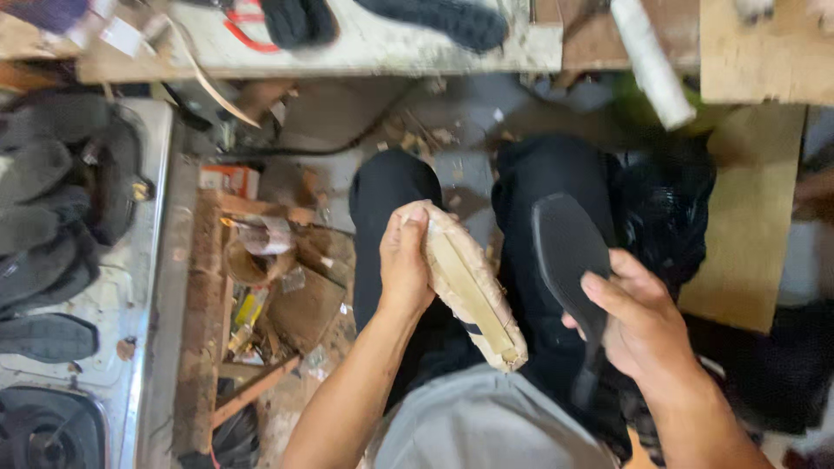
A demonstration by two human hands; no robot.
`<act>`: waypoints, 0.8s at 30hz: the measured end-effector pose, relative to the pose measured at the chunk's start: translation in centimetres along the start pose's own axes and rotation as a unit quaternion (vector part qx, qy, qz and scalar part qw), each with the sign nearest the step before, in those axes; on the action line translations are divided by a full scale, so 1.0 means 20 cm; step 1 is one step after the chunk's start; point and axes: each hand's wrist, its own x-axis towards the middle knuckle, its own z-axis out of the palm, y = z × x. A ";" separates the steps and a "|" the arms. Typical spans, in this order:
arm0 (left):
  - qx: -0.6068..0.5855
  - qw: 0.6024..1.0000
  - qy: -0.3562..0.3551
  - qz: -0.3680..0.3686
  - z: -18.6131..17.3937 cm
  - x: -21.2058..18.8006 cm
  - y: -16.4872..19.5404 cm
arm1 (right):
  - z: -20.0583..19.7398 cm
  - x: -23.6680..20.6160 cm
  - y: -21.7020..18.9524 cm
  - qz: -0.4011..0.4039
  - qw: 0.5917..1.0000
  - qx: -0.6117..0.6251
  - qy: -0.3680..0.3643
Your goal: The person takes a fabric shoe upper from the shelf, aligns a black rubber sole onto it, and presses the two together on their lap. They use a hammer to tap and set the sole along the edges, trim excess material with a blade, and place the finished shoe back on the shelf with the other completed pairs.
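My left hand (404, 259) grips a tan shoe upper on a last (473, 291), turned bottom-up so its beige insole faces me, toe end pointing down toward my lap. My right hand (638, 326) holds a flat black shoe sole (569, 260) by its narrow heel end, the wide front part pointing up. The two pieces are held apart over my knees in black trousers (539, 174). Both hands are in the middle of the view.
A metal surface (130, 295) at left carries several black soles (52, 208). Wood scraps, boxes and litter (269, 287) fill the floor between it and my legs. A worn white bench (365, 43) with soles and red-handled scissors (248, 22) lies ahead; plywood (751, 226) at right.
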 end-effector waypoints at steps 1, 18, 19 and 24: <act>0.008 1.000 0.001 -0.010 0.00 -0.03 -0.05 | 0.01 0.00 0.02 0.004 1.000 0.004 -0.003; -0.023 0.973 -0.231 -0.012 0.00 -0.31 0.09 | 0.22 -0.06 0.25 0.023 0.986 -0.137 -0.098; -0.017 0.971 -0.238 -0.010 0.00 -0.32 0.11 | 0.23 -0.06 0.25 0.026 0.985 -0.140 -0.100; 0.027 0.967 -0.253 0.012 0.00 -0.35 0.17 | 0.24 -0.07 0.25 0.033 0.985 -0.145 -0.084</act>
